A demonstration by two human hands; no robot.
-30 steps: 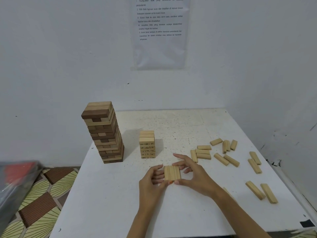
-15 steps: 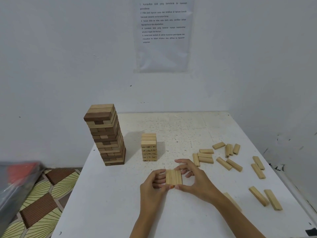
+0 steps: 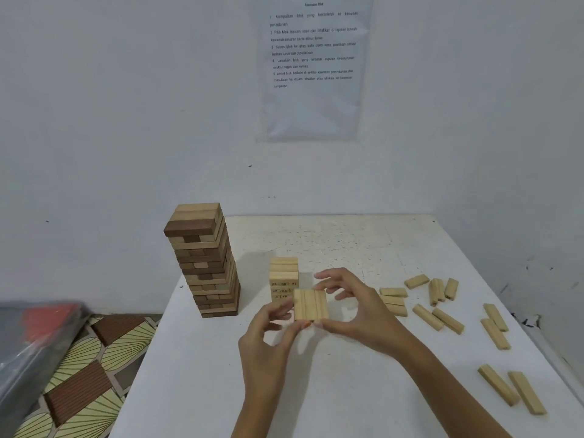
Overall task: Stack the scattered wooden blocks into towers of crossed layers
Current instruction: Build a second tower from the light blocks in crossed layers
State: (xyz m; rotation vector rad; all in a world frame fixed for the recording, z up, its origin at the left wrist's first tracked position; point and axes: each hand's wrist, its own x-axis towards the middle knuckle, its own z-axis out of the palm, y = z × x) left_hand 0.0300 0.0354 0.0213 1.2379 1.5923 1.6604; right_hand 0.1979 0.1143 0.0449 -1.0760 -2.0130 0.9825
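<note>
Far left, off the table: a dark plastic-wrapped bundle (image 3: 34,343) with a blurred red patch, above a patterned floor (image 3: 85,384) of brown and cream leaf shapes. Next, near the back left corner of the white table (image 3: 189,380), a tall tower (image 3: 205,263) of crossed layers, dark and light blocks mixed, one dark block along the top front edge. Just to its right and apart from it, a short tower (image 3: 283,270) of light blocks only, small dark numbers on the front ends. High on the wall behind, a printed sheet (image 3: 313,67). In front of the short tower, a three-block layer (image 3: 309,305): three light blocks side by side, long edges touching, held up and covering the short tower's lower right corner in this view. At the layer's left edge, the left hand (image 3: 268,346), thumb and curled fingers pinching near the lower left corner. Opposite, the right hand (image 3: 357,314), thumb pressed at the lower right corner, fingers arched round the far side, gripping the layer too; exact fingertip contact hidden. Further right, loose blocks lying flat on the table: a close trio (image 3: 392,300) just beyond the right hand, a fan of four (image 3: 437,287) behind it, an angled pair (image 3: 439,320), a far pair (image 3: 496,325) toward the right edge, and a near pair (image 3: 512,390) at the front right.
</note>
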